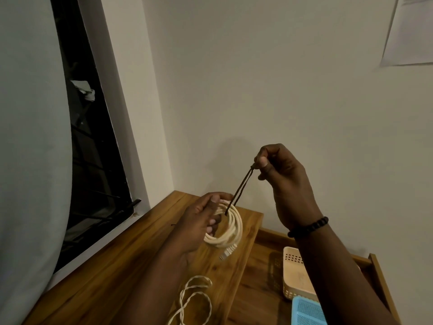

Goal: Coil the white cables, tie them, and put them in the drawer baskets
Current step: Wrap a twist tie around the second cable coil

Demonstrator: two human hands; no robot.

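The tying step was in hand: the left hand (pixel 201 221) gripped the coil (pixel 230 231) above the counter (pixel 117 266), and the right hand (pixel 278 174) pinched a dark tie (pixel 239 190) pulled tight from it. Next, I think, the tie must be wound and closed. Another cable (pixel 194 299) lay loose, and the baskets (pixel 295 273) waited in the open drawer (pixel 379 277), partly behind the right arm.

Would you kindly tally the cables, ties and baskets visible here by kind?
White cables: 2, the coiled cable held by the left hand and the loose cable on the table.
Ties: 1, the dark tie pinched by the right hand.
Baskets: 2, cream basket and blue basket.
Total: 5
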